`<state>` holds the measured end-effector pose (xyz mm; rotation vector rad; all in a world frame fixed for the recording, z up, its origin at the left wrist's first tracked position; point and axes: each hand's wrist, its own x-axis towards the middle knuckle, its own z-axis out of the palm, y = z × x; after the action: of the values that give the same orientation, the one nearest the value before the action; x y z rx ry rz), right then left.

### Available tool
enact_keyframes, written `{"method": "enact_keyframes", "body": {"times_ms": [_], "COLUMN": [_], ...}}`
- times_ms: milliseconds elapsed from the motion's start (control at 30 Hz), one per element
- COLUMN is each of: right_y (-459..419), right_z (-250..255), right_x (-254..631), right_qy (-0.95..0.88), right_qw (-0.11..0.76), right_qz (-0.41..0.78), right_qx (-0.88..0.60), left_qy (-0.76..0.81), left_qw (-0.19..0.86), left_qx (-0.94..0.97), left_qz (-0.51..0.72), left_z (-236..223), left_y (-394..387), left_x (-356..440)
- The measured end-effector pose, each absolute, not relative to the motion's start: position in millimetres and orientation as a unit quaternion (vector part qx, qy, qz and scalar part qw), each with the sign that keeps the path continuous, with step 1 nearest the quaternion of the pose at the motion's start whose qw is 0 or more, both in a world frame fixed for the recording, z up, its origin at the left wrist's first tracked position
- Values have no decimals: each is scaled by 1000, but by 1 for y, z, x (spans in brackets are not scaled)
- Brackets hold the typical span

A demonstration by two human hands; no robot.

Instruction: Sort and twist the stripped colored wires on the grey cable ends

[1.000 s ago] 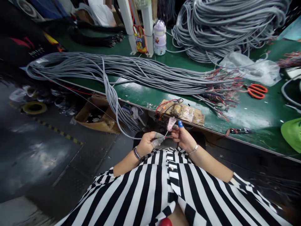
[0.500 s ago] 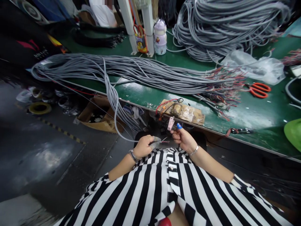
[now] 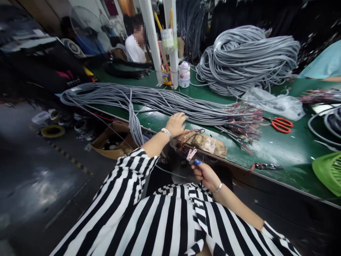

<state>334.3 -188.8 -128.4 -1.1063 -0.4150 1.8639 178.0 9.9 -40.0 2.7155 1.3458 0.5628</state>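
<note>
My left hand (image 3: 176, 124) lies at the near side of a long bundle of grey cables (image 3: 160, 99). Its fingers look loosely spread over the edge strands, and the fingertips are partly hidden. Beneath that arm a single grey cable (image 3: 170, 172) hangs free in front of the bench. My right hand (image 3: 204, 175) is closed, with a blue cover on the thumb (image 3: 197, 162). What its fingers grip is too small and dark to make out. Just beyond the thumb is a pink clip (image 3: 191, 154), below a taped cardboard block (image 3: 209, 144) on the bench edge.
Orange-handled scissors (image 3: 281, 125) lie to the right of the stripped wire ends. A big grey cable coil (image 3: 247, 60), a clear plastic bag (image 3: 274, 103) and a bottle (image 3: 184, 74) stand farther back. At right is a green basket (image 3: 327, 172). A person (image 3: 135, 48) sits behind.
My left hand has let go of the stripped grey cable and moved up and forward to the bundle. The cable now hangs lower. My right hand stays near the pink clip; the view has tilted up.
</note>
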Motion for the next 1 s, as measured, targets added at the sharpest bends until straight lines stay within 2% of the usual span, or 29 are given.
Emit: {"method": "enact_keyframes", "body": {"times_ms": [167, 333, 500, 667, 867, 1000], "right_y": [-196, -200, -197, -190, -190, -193], "right_z": [-126, -127, -133, -137, -131, -128], "right_x": [340, 347, 345, 338, 331, 334], "right_qy": [-204, -222, -215, -200, -228, -244], "right_qw": [447, 442, 444, 440, 430, 427], "right_qz": [743, 734, 733, 733, 736, 726], "right_qx": [-456, -465, -468, -479, -471, -481], "left_qy": [650, 739, 686, 543, 489, 481], "left_qw": [1, 20, 9, 78, 99, 164], "left_qx": [747, 664, 727, 832, 862, 738], "left_qz": [141, 108, -34, -88, 96, 444], "left_z": [-42, -39, -14, -10, -11, 28], "left_y": [67, 89, 97, 82, 62, 78], "left_x": [167, 97, 64, 104, 155, 146]}}
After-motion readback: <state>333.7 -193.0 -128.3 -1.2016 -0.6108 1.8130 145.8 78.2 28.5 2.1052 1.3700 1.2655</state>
